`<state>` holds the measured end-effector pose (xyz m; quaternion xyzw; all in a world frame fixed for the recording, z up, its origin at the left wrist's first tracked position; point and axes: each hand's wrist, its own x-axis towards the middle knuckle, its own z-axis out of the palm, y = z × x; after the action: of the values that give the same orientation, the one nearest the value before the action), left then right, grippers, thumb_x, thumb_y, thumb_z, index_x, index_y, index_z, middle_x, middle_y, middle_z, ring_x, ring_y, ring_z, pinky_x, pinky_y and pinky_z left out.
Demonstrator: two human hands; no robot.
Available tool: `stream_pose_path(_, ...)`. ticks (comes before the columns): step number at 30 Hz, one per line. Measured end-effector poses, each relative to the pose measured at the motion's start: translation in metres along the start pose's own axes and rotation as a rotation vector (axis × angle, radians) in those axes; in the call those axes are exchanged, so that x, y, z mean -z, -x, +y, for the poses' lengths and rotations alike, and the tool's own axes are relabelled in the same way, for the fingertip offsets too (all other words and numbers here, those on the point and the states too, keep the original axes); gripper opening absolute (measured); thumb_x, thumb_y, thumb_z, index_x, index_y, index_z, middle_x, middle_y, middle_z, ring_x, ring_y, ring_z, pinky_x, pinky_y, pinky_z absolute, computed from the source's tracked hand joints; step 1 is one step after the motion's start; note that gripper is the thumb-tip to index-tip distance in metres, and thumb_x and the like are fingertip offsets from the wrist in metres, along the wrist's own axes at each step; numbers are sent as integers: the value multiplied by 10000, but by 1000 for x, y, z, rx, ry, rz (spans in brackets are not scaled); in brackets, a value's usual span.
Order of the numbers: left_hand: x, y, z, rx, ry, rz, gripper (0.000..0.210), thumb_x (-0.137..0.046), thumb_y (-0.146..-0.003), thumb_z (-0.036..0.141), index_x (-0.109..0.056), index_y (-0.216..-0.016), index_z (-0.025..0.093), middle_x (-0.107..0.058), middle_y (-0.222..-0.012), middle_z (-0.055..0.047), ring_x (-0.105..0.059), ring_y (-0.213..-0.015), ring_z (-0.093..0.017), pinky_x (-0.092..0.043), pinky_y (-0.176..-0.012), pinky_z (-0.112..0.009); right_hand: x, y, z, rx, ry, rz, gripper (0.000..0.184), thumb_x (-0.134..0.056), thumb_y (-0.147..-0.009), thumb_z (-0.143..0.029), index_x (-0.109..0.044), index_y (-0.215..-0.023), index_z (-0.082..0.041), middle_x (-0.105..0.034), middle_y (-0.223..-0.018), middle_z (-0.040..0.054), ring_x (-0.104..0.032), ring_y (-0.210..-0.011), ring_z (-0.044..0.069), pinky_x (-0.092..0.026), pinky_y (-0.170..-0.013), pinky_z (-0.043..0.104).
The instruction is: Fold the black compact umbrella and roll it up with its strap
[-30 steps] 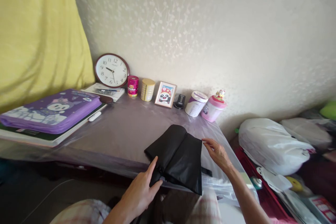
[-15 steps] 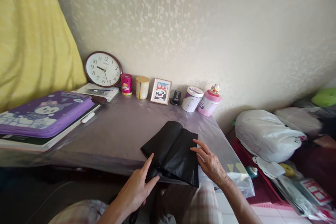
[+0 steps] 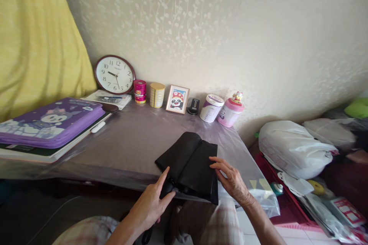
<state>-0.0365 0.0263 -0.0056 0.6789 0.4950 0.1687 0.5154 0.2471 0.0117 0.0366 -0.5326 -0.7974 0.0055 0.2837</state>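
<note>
A black folding umbrella (image 3: 191, 160) lies loosely folded at the front edge of the table, its dark cloth creased and spread in flaps. My left hand (image 3: 152, 201) is at its gathered near end. The index finger and thumb reach along either side of that end, and the other fingers curl underneath, mostly hidden; a dark strap hangs below. My right hand (image 3: 228, 178) rests its outstretched fingertips on the right edge of the cloth, with the fingers somewhat apart.
A plastic-covered table (image 3: 126, 134) bears a purple case (image 3: 54, 122) on books at left. Along the wall stand a clock (image 3: 115, 74), a pink can (image 3: 140, 92), a yellow tin (image 3: 156, 95), a picture frame (image 3: 177, 99) and two tubs. Right, white bags (image 3: 293, 147) lie over a red crate.
The fingers of my right hand have shifted slightly down along the umbrella's right edge, and the cloth there lies flatter. My left hand stays put. The view has moved very slightly.
</note>
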Motion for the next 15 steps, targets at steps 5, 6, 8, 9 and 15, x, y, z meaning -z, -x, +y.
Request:
stream_pose_path(5, -1, -1, -1, -5, -2, 3, 713, -418, -858, 429, -40, -1428, 230, -606, -609, 23, -537, -351, -103, -411, -407, -183, 1, -17, -3, 15, -91, 86, 187, -381, -904, -195, -541, -989, -241, -628, -1040, 53, -592, -1004, 159, -483, -848, 301)
stream_pose_path(6, -2, -1, -2, -12, 0, 5, 713, -419, -857, 434, -41, -1427, 233, -606, -609, 23, -537, -350, -103, -411, -404, -182, 1, -21, -4, 19, -96, 93, 185, -382, -905, -197, -540, -989, -242, -629, -1019, 49, -592, -997, 160, -478, -853, 303)
stream_pose_path(8, -2, -2, -4, -20, 8, 10, 709, -412, -859, 445, -40, -1427, 240, -618, -637, 11, -537, -351, -103, -403, -390, -178, 0, -31, -7, 24, -89, 111, 180, -388, -905, -208, -541, -992, -243, -628, -987, 45, -594, -973, 163, -472, -856, 306)
stream_pose_path(9, -2, -2, -5, -19, 13, 10, 706, -406, -862, 449, -38, -1427, 240, -625, -653, 2, -537, -351, -102, -396, -380, -174, -1, -37, -9, 29, -83, 126, 177, -392, -905, -217, -542, -993, -243, -626, -971, 43, -597, -955, 164, -471, -851, 307)
stream_pose_path(15, -2, -4, -6, -24, 25, 5, 673, -398, -869, 423, -48, -1424, 275, -653, -790, -41, -543, -354, -93, -393, -365, -169, -14, -77, -23, 78, -85, 188, 155, -419, -901, -263, -557, -967, -238, -612, -903, 37, -595, -872, 163, -480, -796, 296)
